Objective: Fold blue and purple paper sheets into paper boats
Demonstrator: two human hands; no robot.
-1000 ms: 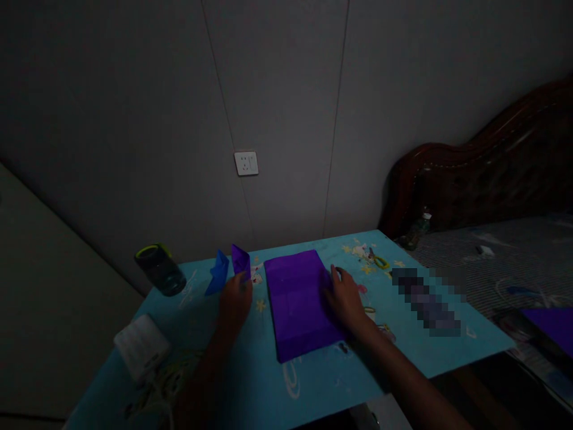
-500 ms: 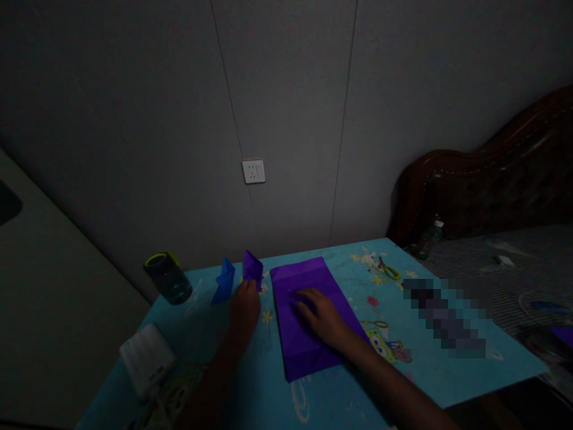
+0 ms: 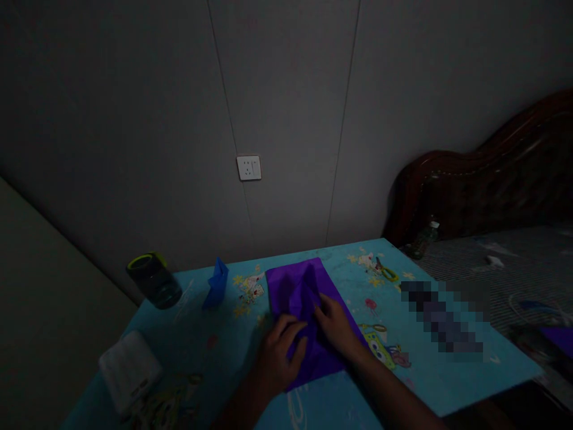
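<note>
A folded purple paper boat (image 3: 303, 297) stands over a purple sheet of paper (image 3: 280, 280), and the two are hard to tell apart in the dim light. My right hand (image 3: 335, 325) pinches the boat's right side. At the lower left of the boat is my left hand (image 3: 283, 351), its fingers curved and apart with nothing visible between them. Whether its fingertips touch the paper I cannot tell. Farther left a blue paper boat (image 3: 216, 285) rests on the table.
The blue patterned tablecloth (image 3: 250, 382) carries a dark bottle with a green rim (image 3: 154, 280), a white box-like object (image 3: 129, 370) and yellow-handled scissors (image 3: 387, 272). A blurred patch (image 3: 443, 322) hides something at right. Beyond stands a bed with a clear bottle (image 3: 426, 239).
My left hand has carried the purple boat rightward and over the purple sheet. My right hand has lifted from the sheet to grip the boat, and the left hand's fingers have spread.
</note>
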